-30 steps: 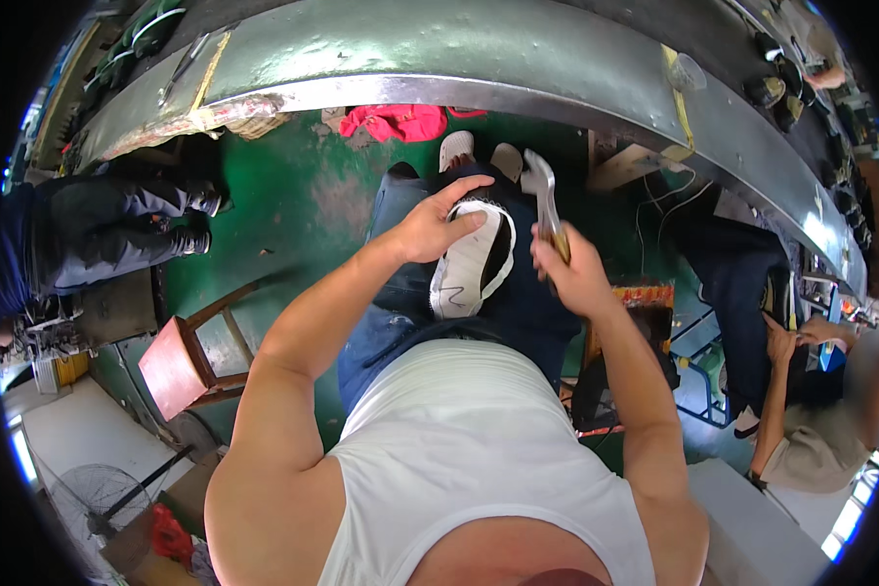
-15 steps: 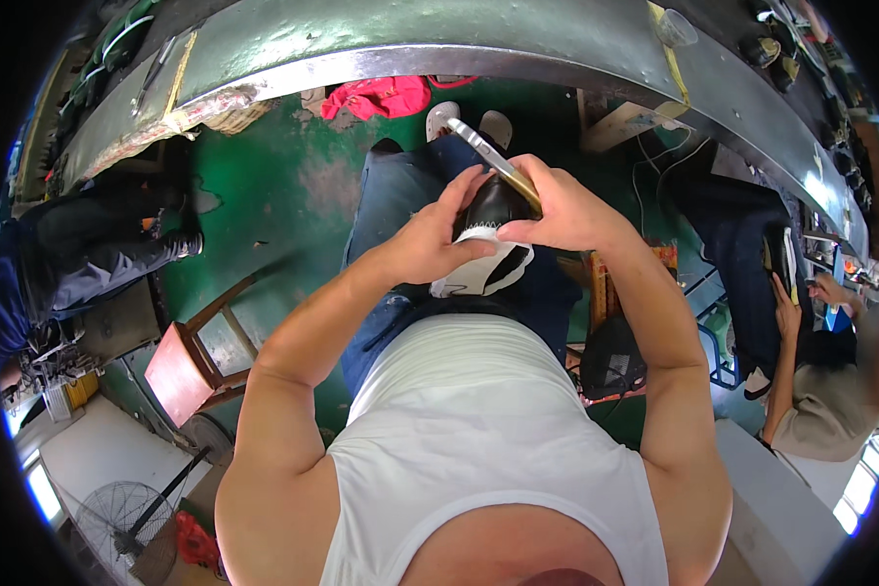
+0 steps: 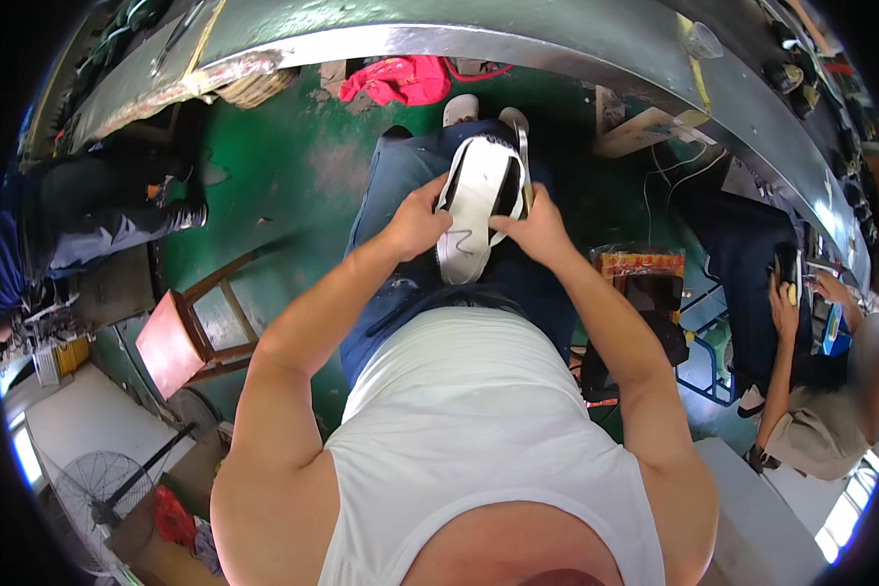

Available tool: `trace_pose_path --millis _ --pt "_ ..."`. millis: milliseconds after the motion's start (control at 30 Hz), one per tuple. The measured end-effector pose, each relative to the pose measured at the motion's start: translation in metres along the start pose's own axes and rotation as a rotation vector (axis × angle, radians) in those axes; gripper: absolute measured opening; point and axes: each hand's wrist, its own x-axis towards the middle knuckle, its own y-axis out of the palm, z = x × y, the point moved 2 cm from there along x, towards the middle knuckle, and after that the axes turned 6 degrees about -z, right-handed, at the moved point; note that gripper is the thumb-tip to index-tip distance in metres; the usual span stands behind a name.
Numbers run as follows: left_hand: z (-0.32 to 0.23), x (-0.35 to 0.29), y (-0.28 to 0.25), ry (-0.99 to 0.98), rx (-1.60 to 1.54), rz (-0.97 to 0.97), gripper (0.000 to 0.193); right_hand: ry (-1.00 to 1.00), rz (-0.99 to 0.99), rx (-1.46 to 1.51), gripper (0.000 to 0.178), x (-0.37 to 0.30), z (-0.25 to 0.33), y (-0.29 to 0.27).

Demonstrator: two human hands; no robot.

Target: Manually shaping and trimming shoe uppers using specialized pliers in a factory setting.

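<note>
Over my lap is an unfinished shoe (image 3: 477, 186), its pale underside facing up with a dark scribble near the end closest to me. Black material shows along its sides and gathers at the far end. My left hand (image 3: 421, 221) grips its left side, thumb on the underside. On the other side, my right hand (image 3: 535, 227) grips the edge with its thumb. Held in the right hand as well is a slim metal tool (image 3: 524, 161), silver with a brassy lower part, standing along the shoe's right side. The fingers beneath the shoe are hidden.
A long metal-edged bench (image 3: 439, 39) runs across the far side. Red cloth (image 3: 396, 80) lies on the green floor below it. A wooden chair (image 3: 181, 342) and a fan (image 3: 103, 498) stand left. At right, a co-worker (image 3: 820, 420) handles a shoe beside a blue-framed stool (image 3: 708, 366).
The shoe has turned from its black upper toward its pale underside, which now faces up. Both hands have moved nearer to me, and the metal tool has swung from slanting to nearly upright in view.
</note>
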Motion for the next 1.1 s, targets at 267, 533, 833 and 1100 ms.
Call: trace_pose_path --millis 267,533,833,1100 --pt "0.002 -0.006 0.000 -0.247 -0.463 0.374 0.093 0.107 0.098 -0.171 0.052 -0.029 -0.009 -0.047" --pt "0.008 -0.028 0.019 -0.157 -0.280 0.287 0.095 -0.406 0.409 -0.534 0.049 -0.069 0.027 -0.072" --pt "0.016 -0.025 0.019 -0.158 -0.145 0.342 0.108 -0.441 0.664 -0.605 0.017 -0.035 0.049 -0.044" --pt "0.016 -0.029 0.012 -0.125 -0.288 0.433 0.100 -0.362 0.487 -0.785 0.023 -0.048 0.073 -0.053"
